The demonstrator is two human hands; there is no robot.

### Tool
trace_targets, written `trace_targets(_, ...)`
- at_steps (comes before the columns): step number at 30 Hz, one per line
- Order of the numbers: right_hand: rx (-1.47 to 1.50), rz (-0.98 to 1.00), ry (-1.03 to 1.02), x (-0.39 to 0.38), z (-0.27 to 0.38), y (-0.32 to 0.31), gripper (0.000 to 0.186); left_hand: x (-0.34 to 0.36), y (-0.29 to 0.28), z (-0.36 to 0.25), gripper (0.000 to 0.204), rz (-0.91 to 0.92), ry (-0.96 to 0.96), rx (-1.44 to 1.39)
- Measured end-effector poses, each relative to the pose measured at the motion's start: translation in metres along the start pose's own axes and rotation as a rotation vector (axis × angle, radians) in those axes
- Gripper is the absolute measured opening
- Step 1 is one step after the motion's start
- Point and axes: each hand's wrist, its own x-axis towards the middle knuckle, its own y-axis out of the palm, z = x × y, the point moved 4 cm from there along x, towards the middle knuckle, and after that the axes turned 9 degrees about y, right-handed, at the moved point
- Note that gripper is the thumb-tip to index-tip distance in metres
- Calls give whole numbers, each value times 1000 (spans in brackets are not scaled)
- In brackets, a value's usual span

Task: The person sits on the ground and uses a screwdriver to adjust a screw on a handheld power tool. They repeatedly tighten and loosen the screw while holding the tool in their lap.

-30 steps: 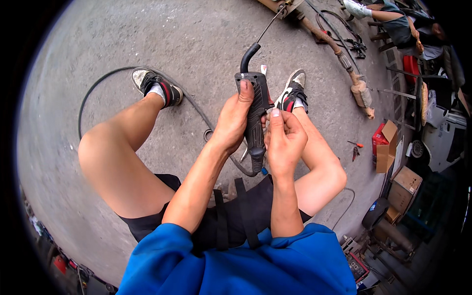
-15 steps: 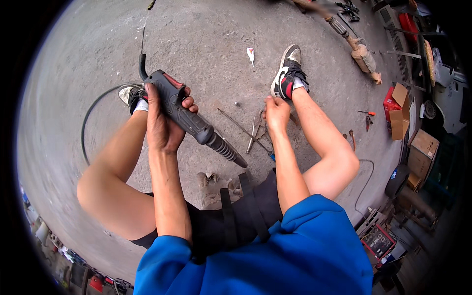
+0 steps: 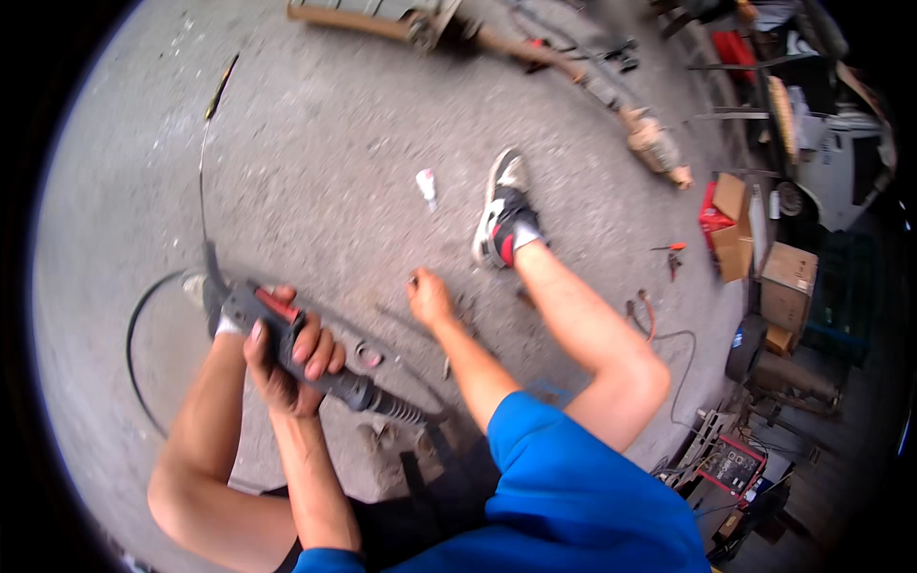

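- Left hand (image 3: pixel 287 358) wrapped tight around the grey handle of a welding torch (image 3: pixel 296 349) with a red trigger strip, fingers curled over the top.
- Torch held tilted above the concrete floor (image 3: pixel 334 143), ribbed neck end pointing right of the left hand, toward the lap.
- Black cable (image 3: pixel 138 344) leaving the torch's far end just left of the left hand, looping in an arc over the floor.
- Right hand (image 3: pixel 430 298) low near the floor, well right of the left hand and apart from the torch; loosely closed, fingertips down, whether pinching anything cannot be told.
- Small metal ring (image 3: pixel 368 355) on the floor between both hands, just right of the left hand's knuckles.
- Sneaker (image 3: pixel 504 208) planted beyond the right hand, white scrap (image 3: pixel 426 183) just left of it.
- Cardboard boxes (image 3: pixel 764 258) far to the right of the right hand.
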Motion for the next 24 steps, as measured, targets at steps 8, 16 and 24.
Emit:
trace_targets(8,481,61,71,-31,57,-138,28,-3,72,30,56,153,-29,57)
trace_targets(16,240,-115,-468,-199,180,-277,38,-74,130,-22,46,-134,132,348)
trace_targets(24,-44,-43,-878,-330,256,-277,31,-135,105,-19,45,-131,283,204)
